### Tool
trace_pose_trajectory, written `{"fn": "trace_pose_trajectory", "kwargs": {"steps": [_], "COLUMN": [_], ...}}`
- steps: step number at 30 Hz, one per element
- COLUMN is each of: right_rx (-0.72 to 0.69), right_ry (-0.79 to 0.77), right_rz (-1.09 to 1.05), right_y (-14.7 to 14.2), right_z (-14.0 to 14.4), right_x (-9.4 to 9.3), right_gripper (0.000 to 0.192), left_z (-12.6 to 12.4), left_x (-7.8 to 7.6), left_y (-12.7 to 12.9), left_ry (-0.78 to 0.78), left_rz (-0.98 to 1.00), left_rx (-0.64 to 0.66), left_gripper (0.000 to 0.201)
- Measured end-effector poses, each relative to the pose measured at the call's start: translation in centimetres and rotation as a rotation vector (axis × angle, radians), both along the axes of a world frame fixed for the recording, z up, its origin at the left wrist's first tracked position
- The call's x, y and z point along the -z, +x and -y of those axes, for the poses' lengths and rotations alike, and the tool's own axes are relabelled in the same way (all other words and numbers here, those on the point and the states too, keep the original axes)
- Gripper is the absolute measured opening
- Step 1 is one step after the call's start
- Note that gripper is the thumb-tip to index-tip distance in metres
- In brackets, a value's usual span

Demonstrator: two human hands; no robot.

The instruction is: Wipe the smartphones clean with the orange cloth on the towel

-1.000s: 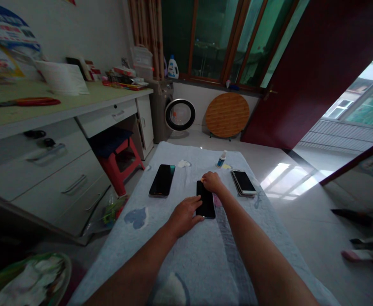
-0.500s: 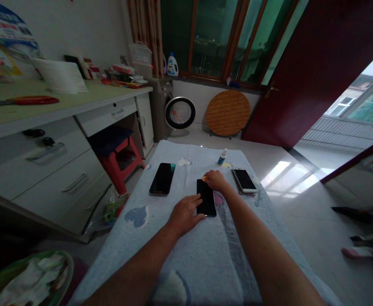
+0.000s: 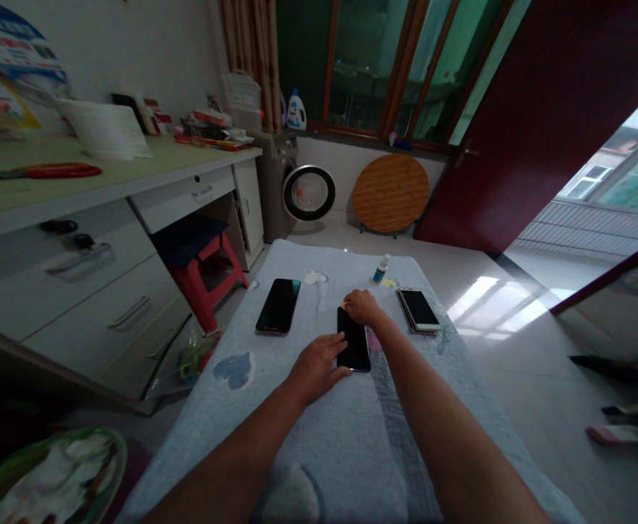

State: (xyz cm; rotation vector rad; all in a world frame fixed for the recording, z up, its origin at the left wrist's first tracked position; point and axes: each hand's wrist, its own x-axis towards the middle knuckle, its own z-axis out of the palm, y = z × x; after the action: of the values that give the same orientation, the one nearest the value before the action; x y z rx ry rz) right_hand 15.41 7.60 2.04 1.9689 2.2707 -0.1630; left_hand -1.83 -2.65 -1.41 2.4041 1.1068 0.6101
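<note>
A black smartphone (image 3: 356, 351) lies face up on the cloth-covered table. My left hand (image 3: 319, 365) steadies it, fingertips on its left side and thumb at its near edge. At the phone's far end, my right hand (image 3: 361, 307) is closed on a small orange-yellow cloth (image 3: 345, 306), pressed against the screen; the fingers hide most of this cloth. Left of them rests another dark smartphone (image 3: 278, 306). On the right is a white-framed smartphone (image 3: 418, 309), on top of another flat item. Beyond my right hand stands a small spray bottle (image 3: 381, 269) with a blue label.
The table (image 3: 242, 437) wears a pale blue patterned cover. A desk (image 3: 177, 171) with drawers runs along the left, a red stool (image 3: 204, 269) under it. Farther back are a washing machine with an open door (image 3: 308, 193) and a round wooden board (image 3: 391, 193). A basin (image 3: 119, 455) sits lower left.
My right hand has slid slightly left across the far end of the phone, taking the small cloth with it. My left hand keeps its place on the phone.
</note>
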Motion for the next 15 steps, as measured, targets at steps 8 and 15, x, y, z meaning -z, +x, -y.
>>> {"fn": "trace_pose_trajectory", "kwargs": {"steps": [8, 15], "right_rx": [-0.095, -0.245], "right_ry": [-0.007, 0.022], "right_rz": [-0.002, 0.011], "right_y": [-1.6, -1.5], "right_z": [0.0, 1.4], "right_x": [-0.6, -1.4], "right_gripper": [0.034, 0.028], "left_z": [0.1, 1.1], "left_x": [0.3, -0.9], "left_y": [-0.1, -0.1], "left_ry": [0.096, 0.217], "left_rz": [-0.004, -0.078], "left_rx": [0.006, -0.101], "left_gripper": [0.047, 0.044]}}
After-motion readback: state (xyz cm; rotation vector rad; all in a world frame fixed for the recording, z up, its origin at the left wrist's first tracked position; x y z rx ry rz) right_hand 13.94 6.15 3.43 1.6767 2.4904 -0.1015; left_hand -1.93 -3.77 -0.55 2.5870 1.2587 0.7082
